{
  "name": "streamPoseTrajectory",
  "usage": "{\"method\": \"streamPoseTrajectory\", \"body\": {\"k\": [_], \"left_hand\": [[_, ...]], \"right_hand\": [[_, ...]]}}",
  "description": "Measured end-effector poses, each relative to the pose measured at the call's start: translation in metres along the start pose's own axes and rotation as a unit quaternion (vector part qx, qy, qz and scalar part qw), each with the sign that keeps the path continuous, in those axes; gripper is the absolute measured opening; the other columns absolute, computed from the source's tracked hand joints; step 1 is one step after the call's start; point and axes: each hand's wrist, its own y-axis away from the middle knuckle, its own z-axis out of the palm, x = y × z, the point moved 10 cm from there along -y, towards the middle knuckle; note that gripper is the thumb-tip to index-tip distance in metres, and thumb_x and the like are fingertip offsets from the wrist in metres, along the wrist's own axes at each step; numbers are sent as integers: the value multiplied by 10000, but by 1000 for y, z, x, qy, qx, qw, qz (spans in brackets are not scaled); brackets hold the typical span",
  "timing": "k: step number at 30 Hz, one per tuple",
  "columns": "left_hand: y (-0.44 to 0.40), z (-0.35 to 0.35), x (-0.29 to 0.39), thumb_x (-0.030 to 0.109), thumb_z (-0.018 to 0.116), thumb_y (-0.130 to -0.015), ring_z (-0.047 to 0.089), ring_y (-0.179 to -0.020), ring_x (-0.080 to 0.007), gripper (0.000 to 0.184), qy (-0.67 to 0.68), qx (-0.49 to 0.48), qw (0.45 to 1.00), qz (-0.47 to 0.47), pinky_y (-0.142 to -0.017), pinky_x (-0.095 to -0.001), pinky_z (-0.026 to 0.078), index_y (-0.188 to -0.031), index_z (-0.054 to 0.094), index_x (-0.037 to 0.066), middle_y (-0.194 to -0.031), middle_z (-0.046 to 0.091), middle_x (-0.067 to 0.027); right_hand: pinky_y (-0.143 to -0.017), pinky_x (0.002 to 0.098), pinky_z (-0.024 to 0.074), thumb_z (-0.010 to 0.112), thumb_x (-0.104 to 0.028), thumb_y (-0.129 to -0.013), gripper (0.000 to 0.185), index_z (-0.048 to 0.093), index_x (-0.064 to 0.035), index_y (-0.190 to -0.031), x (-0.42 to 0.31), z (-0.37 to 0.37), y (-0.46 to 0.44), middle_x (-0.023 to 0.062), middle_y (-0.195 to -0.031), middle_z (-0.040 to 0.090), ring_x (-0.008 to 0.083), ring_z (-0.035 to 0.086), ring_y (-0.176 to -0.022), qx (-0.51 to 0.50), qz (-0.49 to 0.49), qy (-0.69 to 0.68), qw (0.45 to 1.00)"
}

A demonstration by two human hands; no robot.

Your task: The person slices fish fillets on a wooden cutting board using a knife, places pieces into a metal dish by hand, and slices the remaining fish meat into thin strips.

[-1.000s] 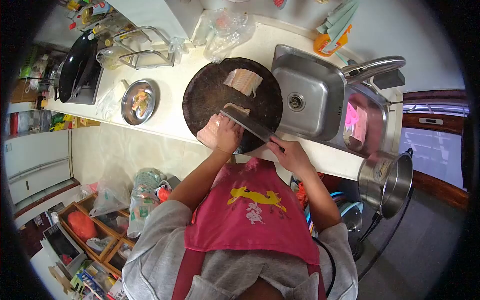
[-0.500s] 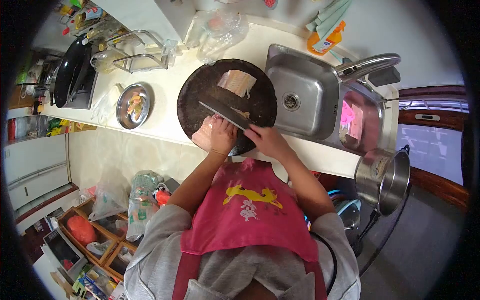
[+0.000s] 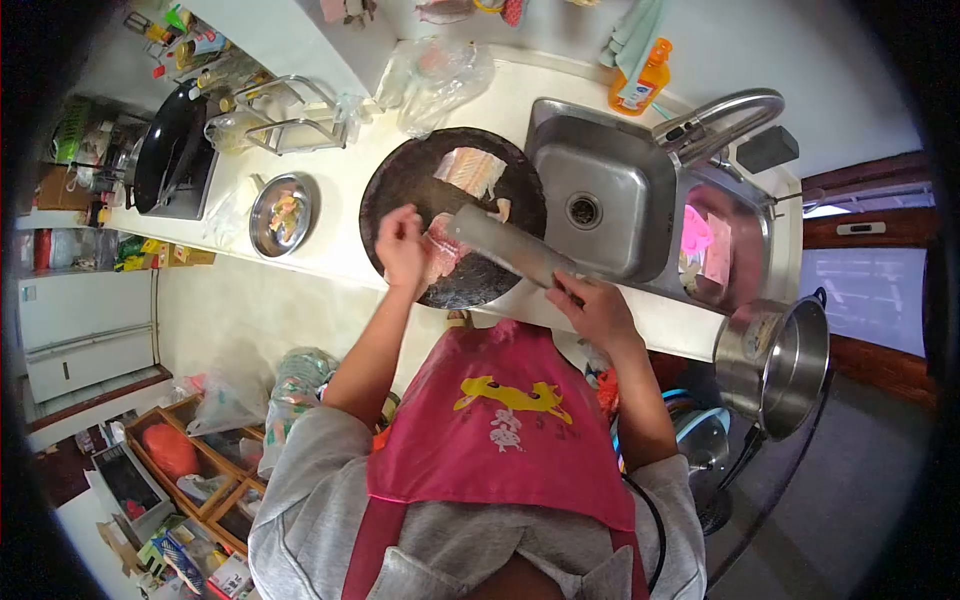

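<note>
My right hand (image 3: 590, 305) grips a cleaver (image 3: 515, 250) by its dark handle, and the broad blade slants over the middle of the round dark chopping board (image 3: 385, 190). Beneath and beside the blade tip lies a piece of pinkish meat, perhaps fish (image 3: 440, 248). My left hand (image 3: 402, 250) hovers at the board's left side, next to this piece, its fingers loosely bent and apart with nothing seen in them. A larger pale slab of the same flesh (image 3: 470, 172) rests at the back of the board, with a small strip (image 3: 502, 209) near it.
A steel bowl with food pieces (image 3: 260, 215) stands left of the board; beyond it a wok (image 3: 168, 150) sits on the stove. A steel sink (image 3: 600, 165) adjoins the board's right. Behind are a plastic bag (image 3: 440, 90) and an orange bottle (image 3: 640, 80). A steel pot (image 3: 745, 360) stands at right.
My left hand has come off the meat and moved left and up. The cleaver has swung right and turned, showing its blade face more, with my right hand moving right and down.
</note>
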Motion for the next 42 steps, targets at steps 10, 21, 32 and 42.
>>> {"method": "streamPoseTrajectory", "body": {"k": [10,21,32,42], "left_hand": [[34,145,25,-36,670,-816,687,-861,-229,358,-240,-455,858,2,-805,-308,547,-1140,750,93,-969,713,-134],[57,153,31,84,773,-788,648,-809,-246,138,-247,-427,844,211,-736,-362,527,-905,701,73,-871,617,-97],[-79,-187,171,31,691,-870,673,-797,-204,225,-156,172,915,329,-730,-305,538,-1096,694,25,-961,697,-103],[-135,-239,-67,14,653,-811,611,-1012,-425,372,-287,20,940,183,-920,-510,480,-1183,637,6,-1124,649,-244]], "right_hand": [[-681,479,562,669,-516,-879,492,675,-142,-1199,13,13,36,163,-862,669,373,692,-780,-57,-24,161,985],[-705,475,546,716,-480,-867,481,701,-133,-1200,29,8,63,184,-892,700,390,691,-788,-73,10,60,995],[-766,325,541,777,-351,-868,512,688,4,-1225,14,38,66,202,-994,749,208,717,-822,-95,207,-27,973],[-816,303,518,769,-300,-887,476,684,26,-1223,-10,74,76,163,-978,759,153,667,-869,15,212,-60,975]]}}
